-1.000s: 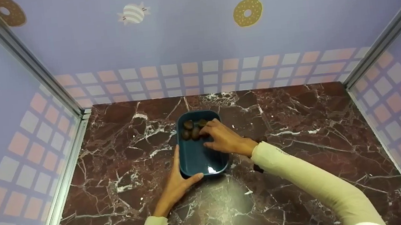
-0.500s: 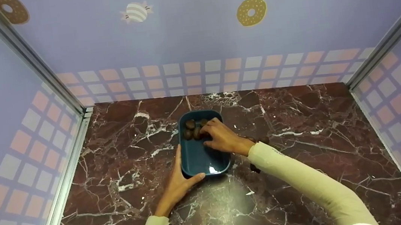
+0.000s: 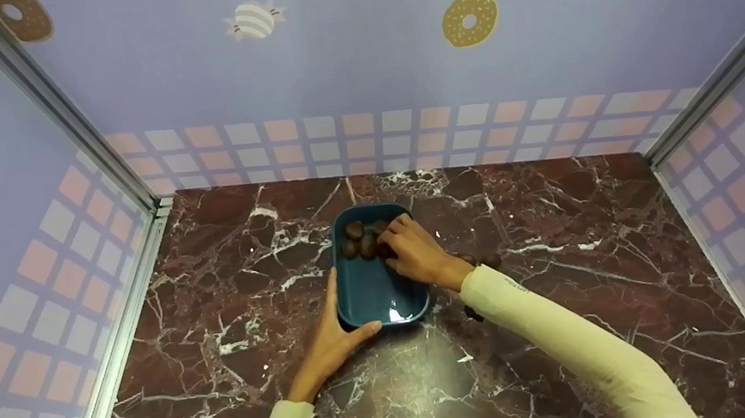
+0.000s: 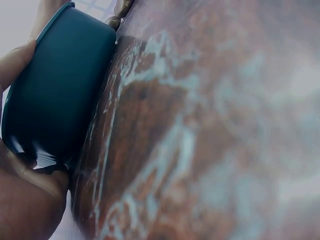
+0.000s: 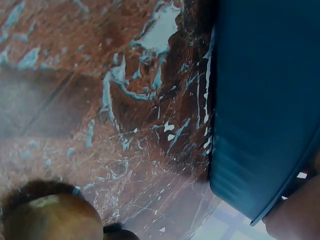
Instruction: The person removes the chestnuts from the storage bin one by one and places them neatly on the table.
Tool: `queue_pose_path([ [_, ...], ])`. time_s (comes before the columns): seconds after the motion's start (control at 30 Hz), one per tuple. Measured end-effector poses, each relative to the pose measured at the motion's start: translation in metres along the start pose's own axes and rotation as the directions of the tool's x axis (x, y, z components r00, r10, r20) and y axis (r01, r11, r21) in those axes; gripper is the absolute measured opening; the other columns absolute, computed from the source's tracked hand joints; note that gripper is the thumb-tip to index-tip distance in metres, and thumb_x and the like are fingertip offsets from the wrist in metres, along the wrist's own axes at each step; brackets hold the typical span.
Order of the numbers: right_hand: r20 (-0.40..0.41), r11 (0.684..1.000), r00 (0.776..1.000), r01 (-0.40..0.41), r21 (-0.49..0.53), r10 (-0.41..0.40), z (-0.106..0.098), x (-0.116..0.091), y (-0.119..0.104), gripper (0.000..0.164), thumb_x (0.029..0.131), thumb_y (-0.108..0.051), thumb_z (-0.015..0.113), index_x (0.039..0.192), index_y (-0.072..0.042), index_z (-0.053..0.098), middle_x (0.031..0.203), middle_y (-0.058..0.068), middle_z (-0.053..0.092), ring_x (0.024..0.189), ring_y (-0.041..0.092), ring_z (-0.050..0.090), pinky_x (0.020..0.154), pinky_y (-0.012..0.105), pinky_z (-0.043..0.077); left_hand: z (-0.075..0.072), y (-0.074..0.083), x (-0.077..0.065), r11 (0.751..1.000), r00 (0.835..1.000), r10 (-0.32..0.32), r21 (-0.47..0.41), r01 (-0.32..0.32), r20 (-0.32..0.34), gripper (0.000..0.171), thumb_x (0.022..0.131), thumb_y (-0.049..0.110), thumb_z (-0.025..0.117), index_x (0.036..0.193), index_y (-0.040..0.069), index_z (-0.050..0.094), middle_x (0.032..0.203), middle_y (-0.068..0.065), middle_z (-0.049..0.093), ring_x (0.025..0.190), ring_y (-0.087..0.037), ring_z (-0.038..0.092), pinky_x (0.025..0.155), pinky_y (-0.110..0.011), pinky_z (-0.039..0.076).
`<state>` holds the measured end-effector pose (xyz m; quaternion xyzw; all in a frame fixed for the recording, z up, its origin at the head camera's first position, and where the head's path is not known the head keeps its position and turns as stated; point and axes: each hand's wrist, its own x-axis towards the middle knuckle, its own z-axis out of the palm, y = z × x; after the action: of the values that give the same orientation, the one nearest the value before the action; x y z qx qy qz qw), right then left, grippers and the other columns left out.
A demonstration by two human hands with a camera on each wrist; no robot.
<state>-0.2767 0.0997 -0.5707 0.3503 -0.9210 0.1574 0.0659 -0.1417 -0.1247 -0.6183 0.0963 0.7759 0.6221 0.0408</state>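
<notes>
A deep blue rectangular container (image 3: 382, 295) with rounded corners stands on the table, several brown chestnuts (image 3: 354, 231) gathered at its far end. My left hand (image 3: 328, 340) grips its near left corner, thumb on the near rim and fingers along the left side; in the left wrist view, a thumb and fingers lie against the container's outer wall (image 4: 60, 80). Reaching in over the right rim, my right hand (image 3: 416, 252) has curled fingers about a dark chestnut (image 3: 386, 251) near the others. That hand partly hides the chestnuts beside it.
More chestnuts (image 3: 492, 260) lie on the table right of the container, partly behind the right wrist; one chestnut (image 5: 52, 220) shows large in the right wrist view. The marbled tabletop (image 3: 225, 268) meets patterned walls (image 3: 356, 63) at the back and both sides.
My right fingers have shifted slightly right, and more of the dark chestnut at them shows. The left hand and container stay put; the head view has drifted slightly.
</notes>
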Motion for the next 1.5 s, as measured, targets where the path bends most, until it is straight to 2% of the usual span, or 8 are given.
queue_pose_path([
  [0.27, 0.033, 0.998, 0.998, 0.049, -0.034, -0.048, -0.006, -0.005, -0.004, 0.022, 0.081, -0.007, 0.084, 0.101, -0.001, 0.077, 0.097, 0.015, 0.068, 0.097, 0.036, 0.053, 0.092, 0.05, 0.045, 0.001, 0.002, 0.002, 1.0, 1.0, 0.005, 0.023, -0.005, -0.005, 0.121, 0.08, 0.04, 0.086, 0.164, 0.034, -0.001, 0.17, 0.005, 0.002, 0.154, -0.028, 0.008, 0.119, -0.061, 0.015],
  [0.43, 0.081, 0.983, 0.995, 0.071, -0.169, -0.058, -0.01, -0.009, -0.007, 0.02, 0.081, -0.012, 0.085, 0.096, -0.003, 0.077, 0.099, 0.017, 0.067, 0.1, 0.038, 0.053, 0.09, 0.05, 0.046, 0.002, 0.002, 0.002, 1.0, 1.0, 0.002, 0.027, -0.002, -0.003, 0.121, 0.08, 0.041, 0.086, 0.162, 0.039, -0.002, 0.17, 0.004, 0.001, 0.155, -0.028, 0.008, 0.119, -0.06, 0.015],
  [0.57, 0.134, 0.956, 0.99, 0.074, -0.286, -0.036, -0.011, -0.012, -0.011, 0.012, 0.087, -0.012, 0.076, 0.095, -0.003, 0.075, 0.099, 0.02, 0.065, 0.101, 0.039, 0.053, 0.088, 0.051, 0.048, 0.002, 0.003, 0.002, 1.0, 1.0, 0.002, 0.006, -0.002, 0.003, 0.121, 0.08, 0.039, 0.087, 0.163, 0.037, -0.002, 0.17, 0.005, 0.001, 0.155, -0.026, 0.008, 0.12, -0.059, 0.014],
  [0.67, 0.131, 0.938, 0.991, 0.065, -0.34, -0.021, -0.011, -0.014, -0.015, 0.008, 0.088, -0.009, 0.07, 0.093, -0.003, 0.074, 0.099, 0.021, 0.066, 0.1, 0.039, 0.054, 0.087, 0.05, 0.049, 0.002, 0.003, 0.001, 1.0, 1.0, 0.004, -0.007, -0.004, 0.007, 0.121, 0.08, 0.037, 0.087, 0.163, 0.035, -0.002, 0.169, 0.006, 0.002, 0.154, -0.025, 0.008, 0.12, -0.058, 0.015],
  [0.8, 0.108, 0.924, 0.994, 0.053, -0.378, -0.013, -0.012, -0.019, -0.02, 0.016, 0.085, -0.015, 0.077, 0.092, -0.002, 0.073, 0.107, 0.022, 0.067, 0.098, 0.038, 0.054, 0.084, 0.048, 0.05, 0.003, 0.002, 0.002, 1.0, 1.0, 0.011, -0.024, -0.01, 0.01, 0.122, 0.081, 0.036, 0.087, 0.164, 0.03, -0.001, 0.169, 0.009, 0.002, 0.154, -0.023, 0.009, 0.12, -0.058, 0.016],
  [1.13, -0.034, 0.992, 0.999, 0.031, -0.119, -0.035, -0.029, -0.032, -0.024, 0.034, 0.077, -0.02, 0.089, 0.095, -0.001, 0.068, 0.098, 0.018, 0.065, 0.095, 0.038, 0.053, 0.085, 0.049, 0.048, 0.002, -0.001, 0.001, 0.999, 1.0, 0.019, -0.033, -0.019, 0.001, 0.121, 0.08, 0.036, 0.087, 0.163, 0.038, -0.001, 0.169, 0.007, 0.002, 0.154, -0.025, 0.01, 0.12, -0.059, 0.015],
  [1.33, -0.032, 0.998, 0.999, -0.043, 0.037, 0.044, -0.039, -0.047, -0.02, 0.041, 0.084, -0.025, 0.084, 0.116, -0.003, 0.069, 0.105, 0.014, 0.066, 0.104, 0.032, 0.054, 0.09, 0.046, 0.05, 0.001, -0.002, 0.0, 1.0, 1.0, 0.007, -0.028, -0.007, -0.005, 0.12, 0.08, 0.037, 0.087, 0.163, 0.038, 0.0, 0.17, 0.006, 0.002, 0.154, -0.027, 0.009, 0.119, -0.061, 0.015],
  [1.5, -0.086, 0.99, 0.992, -0.082, 0.112, 0.092, -0.049, -0.061, -0.015, 0.038, 0.086, -0.03, 0.082, 0.116, -0.007, 0.072, 0.1, 0.009, 0.065, 0.096, 0.026, 0.054, 0.081, 0.041, 0.051, 0.001, -0.002, 0.0, 1.0, 1.0, -0.001, -0.025, 0.001, -0.009, 0.121, 0.08, 0.037, 0.087, 0.162, 0.04, 0.0, 0.17, 0.004, 0.003, 0.154, -0.027, 0.009, 0.119, -0.061, 0.014],
])
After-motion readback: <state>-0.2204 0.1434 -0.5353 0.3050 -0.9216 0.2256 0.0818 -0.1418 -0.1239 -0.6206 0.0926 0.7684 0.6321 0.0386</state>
